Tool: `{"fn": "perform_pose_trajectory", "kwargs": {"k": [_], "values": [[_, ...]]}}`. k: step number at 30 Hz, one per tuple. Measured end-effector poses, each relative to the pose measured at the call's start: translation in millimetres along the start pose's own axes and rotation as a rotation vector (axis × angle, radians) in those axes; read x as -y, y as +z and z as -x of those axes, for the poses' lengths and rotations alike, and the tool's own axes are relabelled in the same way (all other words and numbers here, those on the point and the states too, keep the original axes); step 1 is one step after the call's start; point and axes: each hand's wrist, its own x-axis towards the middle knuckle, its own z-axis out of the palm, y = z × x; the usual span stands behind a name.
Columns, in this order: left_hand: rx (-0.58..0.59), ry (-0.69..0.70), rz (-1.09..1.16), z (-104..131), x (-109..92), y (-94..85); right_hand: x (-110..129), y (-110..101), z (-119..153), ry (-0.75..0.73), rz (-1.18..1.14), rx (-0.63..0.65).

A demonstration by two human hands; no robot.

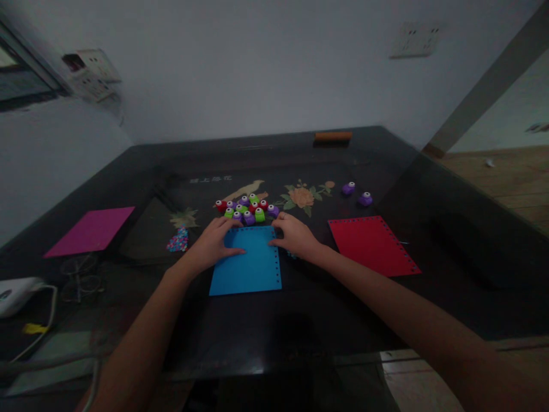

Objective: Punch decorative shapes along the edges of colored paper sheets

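A blue sheet (247, 269) with punched holes along its top and right edges lies in front of me. At its upper left corner, my left hand (217, 243) holds it, thumb stretched over the surface and fingers at the top edge. My right hand (295, 234) grips the upper right corner with bent fingers and the thumb at the right edge. Just beyond the top edge sits a cluster of small hole punches (249, 217) in red, purple and green with white round tops. My fingers hide part of the sheet's corners.
A red sheet (369, 249) with holes lies right, two purple punches (365, 199) beyond it. Left are colourful beads (178, 240), a magenta sheet (92, 229), glasses (81, 280) and a white device with a cable (19, 294). A brown roll (333, 137) lies at the back.
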Motion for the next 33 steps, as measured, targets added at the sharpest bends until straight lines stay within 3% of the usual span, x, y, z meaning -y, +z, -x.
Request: {"fn": "perform_pose_trajectory", "kwargs": {"k": [9, 15, 19, 24, 29, 33], "values": [[-0.023, -0.028, 0.02, 0, 0, 0.4, 4, -2, 1, -0.004, 0.04, 0.009], [-0.039, -0.134, 0.133, 1, -3, -9.1, 1, -3, -1, 0.011, -0.003, 0.008], [-0.102, -0.237, 0.267, 2, 1, -18.6, 5, -13, -2, 0.083, -0.183, 0.023], [-0.182, -0.463, 0.502, 3, 6, -23.1, 7, -19, -3, 0.111, -0.528, 0.029], [-0.252, -0.551, 0.802, 3, -7, -23.0, 5, -24, -5, 0.172, -0.741, 0.091], [-0.186, -0.574, 1.022, 5, -19, -23.4, 5, -35, -6, 0.193, -0.784, 0.043]]}}
